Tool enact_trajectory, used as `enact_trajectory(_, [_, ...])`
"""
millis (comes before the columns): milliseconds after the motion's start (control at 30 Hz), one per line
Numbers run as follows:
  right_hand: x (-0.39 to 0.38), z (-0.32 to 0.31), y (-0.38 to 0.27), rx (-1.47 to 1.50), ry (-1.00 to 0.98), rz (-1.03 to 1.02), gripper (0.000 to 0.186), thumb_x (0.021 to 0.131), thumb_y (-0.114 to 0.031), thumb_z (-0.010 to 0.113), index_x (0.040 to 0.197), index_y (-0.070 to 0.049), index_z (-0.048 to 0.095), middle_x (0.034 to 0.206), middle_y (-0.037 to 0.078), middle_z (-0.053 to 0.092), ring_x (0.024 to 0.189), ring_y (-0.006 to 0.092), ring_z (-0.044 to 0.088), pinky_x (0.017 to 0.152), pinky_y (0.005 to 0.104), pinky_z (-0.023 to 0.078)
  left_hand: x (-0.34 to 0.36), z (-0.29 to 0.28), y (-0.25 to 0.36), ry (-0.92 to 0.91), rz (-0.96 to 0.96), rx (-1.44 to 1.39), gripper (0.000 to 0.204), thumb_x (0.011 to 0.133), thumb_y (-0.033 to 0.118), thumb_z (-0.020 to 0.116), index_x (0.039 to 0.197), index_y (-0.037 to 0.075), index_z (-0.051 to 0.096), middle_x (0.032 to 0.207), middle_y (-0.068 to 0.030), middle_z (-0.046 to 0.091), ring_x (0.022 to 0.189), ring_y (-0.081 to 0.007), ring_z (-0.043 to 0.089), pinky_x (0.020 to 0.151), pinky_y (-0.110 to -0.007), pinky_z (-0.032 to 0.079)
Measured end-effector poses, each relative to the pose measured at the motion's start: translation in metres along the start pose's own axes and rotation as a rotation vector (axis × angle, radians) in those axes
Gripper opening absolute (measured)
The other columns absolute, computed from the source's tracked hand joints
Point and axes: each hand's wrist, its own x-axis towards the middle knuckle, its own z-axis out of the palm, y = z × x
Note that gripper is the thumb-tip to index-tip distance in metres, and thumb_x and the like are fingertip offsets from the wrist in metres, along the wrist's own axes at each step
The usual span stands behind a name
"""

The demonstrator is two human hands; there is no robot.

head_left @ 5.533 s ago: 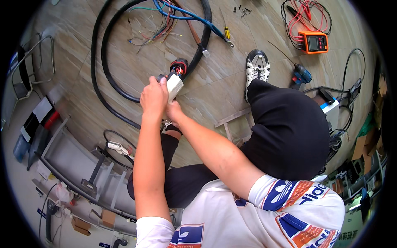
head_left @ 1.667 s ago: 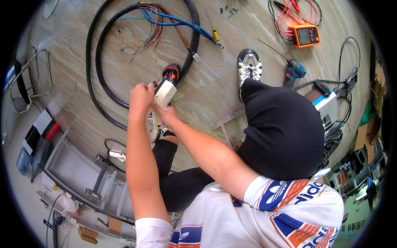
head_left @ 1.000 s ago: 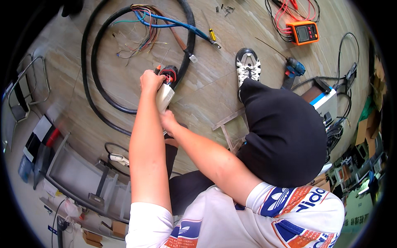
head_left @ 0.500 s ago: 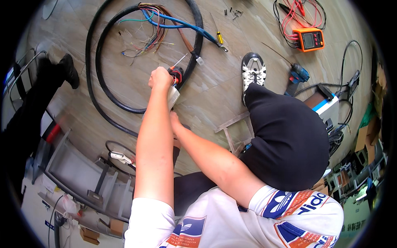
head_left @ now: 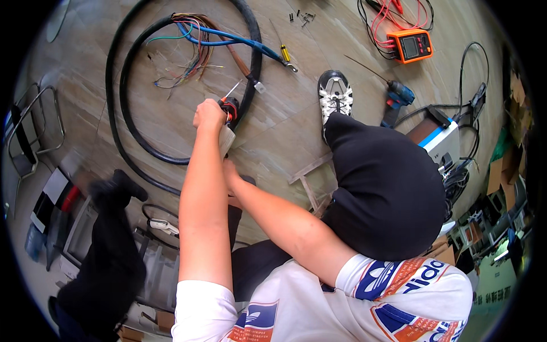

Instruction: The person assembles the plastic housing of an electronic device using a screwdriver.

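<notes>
Reaching to the lower end of the white handle (head_left: 227, 141), the right hand (head_left: 230, 174) has its fingers out of sight, so whether it pinches or only props cannot be told. The handle, held over the floor between knees and cable coil, looks like light, stiff plastic; its broad body seems the safe hold. Just beyond, the left hand (head_left: 209, 114) is curled in a fist around a screwdriver (head_left: 232, 90). Against it sits the black-and-red connector head (head_left: 232, 110); the fine wiring there is probably fragile. The thick black cable (head_left: 251, 25) should be heavy and springy, likely to tug. A co-worker's dark leg (head_left: 114, 245) is close on the left; a bare frame (head_left: 308, 192) and the bent knee hem in the right. Farther off lie a drill (head_left: 400, 96), loose wires (head_left: 199, 55) and an orange meter (head_left: 411, 47).
</notes>
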Motion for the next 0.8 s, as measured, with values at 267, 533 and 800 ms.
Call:
enact_trajectory(267, [-0.007, 0.001, -0.006, 0.144, 0.076, 0.052, 0.049, 0.084, -0.039, 0.065, 0.108, 0.005, 0.066, 0.102, 0.024, 0.070, 0.101, 0.0310, 0.068, 0.078, 0.0410, 0.051, 0.005, 0.005, -0.001, 0.031, -0.025, -0.002, 0.037, 0.078, 0.021, 0.074, 0.112, 0.005, 0.069, 0.119, -0.0146, 0.067, 0.113, -0.0299, 0.064, 0.091, -0.040, 0.053])
enact_trajectory(533, [0.020, 0.020, 0.031, 0.199, 0.104, 0.069, 0.048, 0.083, -0.037, 0.066, 0.100, 0.008, 0.067, 0.099, 0.031, 0.066, 0.099, 0.0418, 0.065, 0.080, 0.0456, 0.053, 0.009, 0.014, -0.015, 0.093, -0.054, -0.217, 0.042, 0.073, 0.028, 0.072, 0.107, 0.003, 0.071, 0.116, -0.0199, 0.066, 0.110, -0.0347, 0.063, 0.093, -0.042, 0.051])
enact_trajectory(800, [0.013, 0.016, 0.027, 0.135, 0.073, 0.105, 0.047, 0.081, -0.035, 0.069, 0.102, 0.007, 0.067, 0.102, 0.030, 0.066, 0.101, 0.0412, 0.065, 0.080, 0.0445, 0.053, 0.009, 0.023, -0.023, 0.134, -0.127, -0.305, 0.044, 0.072, 0.032, 0.071, 0.106, 0.003, 0.071, 0.116, -0.0211, 0.066, 0.110, -0.0376, 0.063, 0.093, -0.045, 0.050])
